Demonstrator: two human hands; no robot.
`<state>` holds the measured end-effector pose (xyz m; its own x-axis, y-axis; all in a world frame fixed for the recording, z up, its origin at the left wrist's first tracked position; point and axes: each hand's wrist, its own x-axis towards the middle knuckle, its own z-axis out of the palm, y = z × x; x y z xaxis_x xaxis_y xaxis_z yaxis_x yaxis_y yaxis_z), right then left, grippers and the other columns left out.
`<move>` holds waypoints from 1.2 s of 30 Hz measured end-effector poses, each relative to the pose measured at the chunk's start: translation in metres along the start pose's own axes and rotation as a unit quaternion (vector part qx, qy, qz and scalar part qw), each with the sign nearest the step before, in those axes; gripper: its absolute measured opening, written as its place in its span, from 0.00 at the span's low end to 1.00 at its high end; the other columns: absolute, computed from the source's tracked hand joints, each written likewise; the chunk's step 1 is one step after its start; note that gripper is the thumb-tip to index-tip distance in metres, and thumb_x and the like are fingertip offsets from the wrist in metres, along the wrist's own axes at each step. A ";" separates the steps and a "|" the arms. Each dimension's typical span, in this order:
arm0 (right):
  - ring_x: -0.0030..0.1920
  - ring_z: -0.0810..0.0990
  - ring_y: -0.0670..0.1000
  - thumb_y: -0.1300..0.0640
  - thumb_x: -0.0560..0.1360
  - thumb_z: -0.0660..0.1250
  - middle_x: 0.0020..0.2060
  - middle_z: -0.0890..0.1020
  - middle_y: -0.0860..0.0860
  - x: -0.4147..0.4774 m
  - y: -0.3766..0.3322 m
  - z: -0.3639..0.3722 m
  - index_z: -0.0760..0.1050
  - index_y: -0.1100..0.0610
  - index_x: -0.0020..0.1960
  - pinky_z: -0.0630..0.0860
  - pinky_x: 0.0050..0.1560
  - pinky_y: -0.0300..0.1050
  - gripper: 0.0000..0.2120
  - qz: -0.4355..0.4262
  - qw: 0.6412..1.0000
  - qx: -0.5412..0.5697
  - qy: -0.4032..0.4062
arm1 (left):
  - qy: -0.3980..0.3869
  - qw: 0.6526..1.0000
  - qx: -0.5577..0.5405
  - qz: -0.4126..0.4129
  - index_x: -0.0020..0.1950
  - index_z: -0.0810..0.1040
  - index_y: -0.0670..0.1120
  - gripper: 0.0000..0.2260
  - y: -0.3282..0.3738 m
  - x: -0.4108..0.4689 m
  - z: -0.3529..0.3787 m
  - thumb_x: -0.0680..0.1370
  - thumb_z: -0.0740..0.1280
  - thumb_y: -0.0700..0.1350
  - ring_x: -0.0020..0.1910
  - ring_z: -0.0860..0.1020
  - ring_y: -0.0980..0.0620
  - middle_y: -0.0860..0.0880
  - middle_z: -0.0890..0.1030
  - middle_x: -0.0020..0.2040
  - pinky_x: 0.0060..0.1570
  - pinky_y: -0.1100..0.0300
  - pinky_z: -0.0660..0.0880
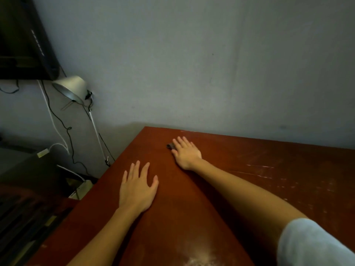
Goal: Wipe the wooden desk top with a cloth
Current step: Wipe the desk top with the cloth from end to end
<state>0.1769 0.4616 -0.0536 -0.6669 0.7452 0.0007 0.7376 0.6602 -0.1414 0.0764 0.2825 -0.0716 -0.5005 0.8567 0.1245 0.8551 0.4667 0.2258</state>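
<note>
The cloth (170,146) is a small dark wad lying on the bench (249,169) near its far left corner, close to the wall (192,64). Only a bit of it shows, poking out to the left from under the right hand (186,153). That hand lies flat on top of it, its fingers (181,141) straight and spread, pressing down rather than curling round the cloth. The arm reaches across the bench from the lower right, and a pale sleeve (307,244) covers its upper part.

The left hand (137,187) rests palm down on the wood nearer the person, apart from the cloth, fingers released and fanned out, holding nothing.

The bench top is reddish-brown wood. Pale scratches (259,167) and scuffs mark its right half, and a whitish dusty patch (199,256) sits at the near edge between the 2 arms. The far edge meets a plain grey-blue wall in dim light.

Left of the bench, a metal lamp (70,89) on a thin white arm leans against the wall. Black and white cables (57,121) hang down beside it toward a pale power strip (83,188) below the bench's left edge. A dark screen (23,39) fills the top left corner. Dark furniture lies at the lower left, too dim to make out.
</note>
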 end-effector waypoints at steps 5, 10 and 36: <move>0.77 0.44 0.49 0.46 0.83 0.44 0.78 0.47 0.49 -0.056 0.018 -0.004 0.45 0.51 0.78 0.43 0.75 0.48 0.25 -0.125 0.992 -0.006 -0.013 | -0.012 1.000 0.007 0.005 0.79 0.48 0.54 0.28 -0.001 0.000 -0.001 0.81 0.46 0.62 0.78 0.45 0.51 0.48 0.47 0.79 0.75 0.54 0.42; 0.77 0.45 0.49 0.46 0.83 0.44 0.78 0.47 0.49 -0.080 0.100 -0.021 0.46 0.50 0.78 0.43 0.75 0.46 0.25 -0.047 0.999 -0.014 -0.002 | -0.009 1.000 0.003 0.014 0.79 0.48 0.53 0.28 -0.002 0.000 -0.002 0.81 0.46 0.61 0.78 0.44 0.50 0.48 0.46 0.79 0.75 0.53 0.42; 0.77 0.46 0.49 0.46 0.83 0.45 0.78 0.49 0.50 -0.040 0.078 -0.012 0.48 0.52 0.78 0.43 0.75 0.46 0.26 -0.040 0.999 -0.013 0.013 | -0.013 1.000 -0.004 0.011 0.79 0.48 0.53 0.28 -0.002 -0.001 -0.001 0.81 0.45 0.62 0.78 0.44 0.51 0.47 0.46 0.79 0.76 0.53 0.42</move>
<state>0.2626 0.4843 -0.0533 -0.7212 0.6917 0.0363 0.6846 0.7198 -0.1147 0.0750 0.2807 -0.0712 -0.4777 0.8723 0.1045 0.8648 0.4459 0.2310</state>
